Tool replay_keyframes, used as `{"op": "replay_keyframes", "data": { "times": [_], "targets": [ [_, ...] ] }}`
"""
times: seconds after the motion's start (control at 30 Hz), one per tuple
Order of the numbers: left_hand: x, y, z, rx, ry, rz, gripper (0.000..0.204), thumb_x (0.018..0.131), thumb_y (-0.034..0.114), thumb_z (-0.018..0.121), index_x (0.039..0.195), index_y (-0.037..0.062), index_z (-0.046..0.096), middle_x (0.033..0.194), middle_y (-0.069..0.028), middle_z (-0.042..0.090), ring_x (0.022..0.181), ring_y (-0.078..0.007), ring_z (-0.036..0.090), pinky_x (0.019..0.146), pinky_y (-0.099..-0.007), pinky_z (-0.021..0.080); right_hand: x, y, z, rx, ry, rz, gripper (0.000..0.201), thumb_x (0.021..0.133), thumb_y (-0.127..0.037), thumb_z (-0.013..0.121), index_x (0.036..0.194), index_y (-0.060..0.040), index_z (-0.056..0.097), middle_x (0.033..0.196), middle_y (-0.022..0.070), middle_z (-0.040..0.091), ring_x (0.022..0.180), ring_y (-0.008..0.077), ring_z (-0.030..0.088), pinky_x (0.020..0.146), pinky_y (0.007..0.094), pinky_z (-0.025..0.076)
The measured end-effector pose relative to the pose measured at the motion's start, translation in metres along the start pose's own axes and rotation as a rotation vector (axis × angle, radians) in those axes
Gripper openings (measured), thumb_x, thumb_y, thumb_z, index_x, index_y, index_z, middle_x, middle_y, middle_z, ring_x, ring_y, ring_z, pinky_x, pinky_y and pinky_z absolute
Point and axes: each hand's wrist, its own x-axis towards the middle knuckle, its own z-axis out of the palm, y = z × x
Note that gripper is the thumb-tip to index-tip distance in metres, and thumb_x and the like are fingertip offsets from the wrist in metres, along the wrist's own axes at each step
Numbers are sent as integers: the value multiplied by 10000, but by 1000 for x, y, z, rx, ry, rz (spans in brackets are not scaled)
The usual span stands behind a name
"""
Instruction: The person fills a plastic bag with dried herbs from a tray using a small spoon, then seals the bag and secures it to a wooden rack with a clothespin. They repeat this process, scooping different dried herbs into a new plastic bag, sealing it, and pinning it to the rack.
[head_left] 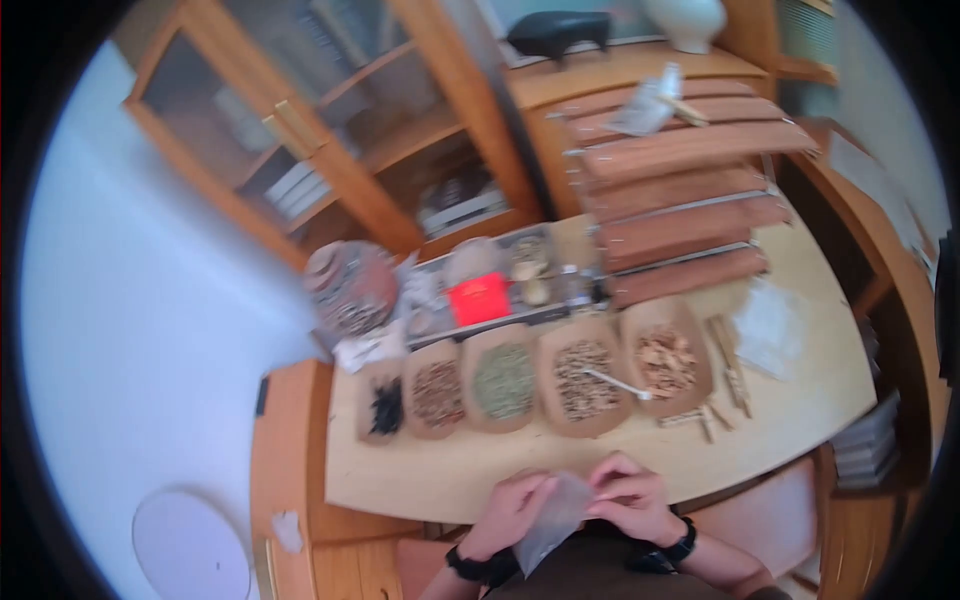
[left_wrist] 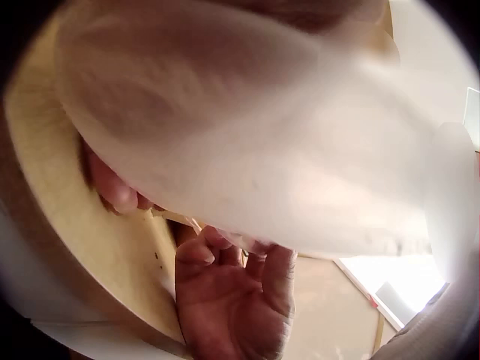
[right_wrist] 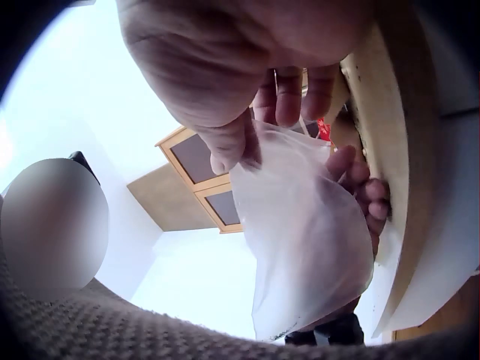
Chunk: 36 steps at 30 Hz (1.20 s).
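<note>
Head view shows your left hand and right hand at the near edge of the tabletop, both pinching the top of a small translucent plastic bag that hangs between them, over your lap. Your right wrist view confirms it: thumb and fingers of that hand nip the bag's upper edge while the left hand's curled fingers hold its far side. Just beyond your hands, a row of brown paper sheets carries heaps of dried herbs: black bits, brown pieces, green leaves, mixed seeds with a white spoon resting on them, and pale chips. Wooden clips lie to the right of the chips. Farther back sits a metal tray with a red box, then long wooden slats.
</note>
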Motion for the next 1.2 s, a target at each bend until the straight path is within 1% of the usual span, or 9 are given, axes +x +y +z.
{"op": "replay_keyframes", "data": {
  "times": [0.1,0.23,0.27,0.3,0.4,0.53,0.77,1.03,1.2],
  "targets": [
    [7,5,7,-40,-37,22,212,1092,167,649,1070,-38,698,933,-59,695,826,-110,635,772,-280,528,5,-7,-21,-143,-151,-136,121,857,-38,873,969,-18,835,1024,101,739,965,202,676,854,328,547],
    [22,-12,14,-407,-96,4,69,1083,83,656,1114,22,658,953,31,672,836,-31,594,756,-231,510,2,-41,-21,-12,-130,183,210,850,-9,865,1056,2,829,1055,126,773,881,196,734,774,310,583],
    [25,-17,11,-410,-92,14,69,1083,83,656,1114,22,658,953,31,672,836,-31,594,756,-231,510,3,-46,-20,29,-141,304,244,848,0,864,1088,7,825,1077,132,775,846,197,747,754,304,593],
    [29,-19,8,-392,-103,57,86,1087,95,651,1105,11,662,938,20,673,837,-39,596,756,-239,512,8,-37,-21,-123,-259,80,293,849,-2,869,1136,11,811,1110,143,773,879,201,755,789,310,601],
    [33,-15,-10,-303,-167,149,127,1096,116,634,1089,-6,668,911,-4,677,836,-59,600,760,-258,517,6,-44,-1,-111,-271,194,333,841,-39,891,1159,5,802,1157,148,774,1003,236,758,886,346,595],
    [22,-9,-39,-173,-219,214,186,1108,143,600,1080,-25,676,885,-53,688,858,-93,636,789,-288,533,12,-37,33,-234,-338,89,351,858,-68,887,1196,-42,797,1200,117,781,1127,282,735,1009,405,560],
    [-29,-56,-85,-519,-65,91,178,1060,68,676,1221,-3,644,1102,-10,701,1023,-109,664,952,-285,540,38,-18,80,-355,-519,61,203,943,-95,805,1144,-69,803,1127,90,777,1071,294,732,930,401,580],
    [-74,-108,-113,-601,-44,30,131,991,73,784,1050,10,685,1007,-10,698,978,-80,641,863,-275,535,67,-10,130,-494,-678,-85,177,910,-75,796,1086,-69,772,1107,80,726,1004,310,705,864,389,582],
    [-65,-104,-117,-304,194,265,93,1009,45,718,1046,-39,734,1012,-91,729,910,-190,690,820,-282,533,84,-28,131,-681,-707,-97,109,922,-106,789,1015,-55,762,1053,71,727,954,295,706,831,396,582]
  ]
}}
